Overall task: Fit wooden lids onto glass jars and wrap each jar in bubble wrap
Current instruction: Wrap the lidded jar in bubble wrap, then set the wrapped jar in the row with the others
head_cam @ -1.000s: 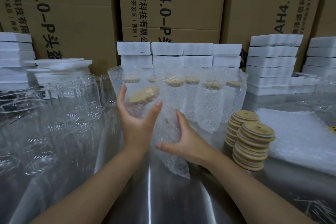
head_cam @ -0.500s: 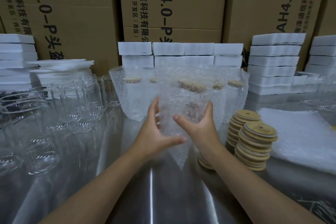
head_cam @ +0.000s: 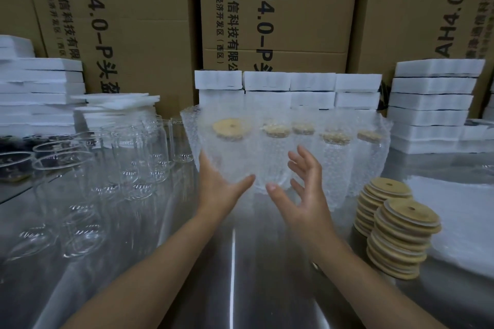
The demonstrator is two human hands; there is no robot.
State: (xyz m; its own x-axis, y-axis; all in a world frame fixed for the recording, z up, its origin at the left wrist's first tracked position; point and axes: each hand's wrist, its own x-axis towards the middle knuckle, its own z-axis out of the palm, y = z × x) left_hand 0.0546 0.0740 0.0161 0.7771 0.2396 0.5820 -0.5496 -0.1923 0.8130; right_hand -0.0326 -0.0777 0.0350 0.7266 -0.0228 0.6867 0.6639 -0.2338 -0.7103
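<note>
a steel counter [head_cam: 240, 288]. the left hand [head_cam: 222, 189] holds a bubble-wrapped jar [head_cam: 235, 157] low down, thumb under it, fingers hidden behind the wrap; its wooden lid [head_cam: 229, 128] is on. the jar is at the left end of a row [head_cam: 334, 157] of wrapped jars near the counter's back edge. the right hand [head_cam: 307, 195] is wide, fingers spread, just beside the jar. lid stacks [head_cam: 401, 227] stand toward the right edge, bare jars [head_cam: 133, 157] toward the left.
</note>
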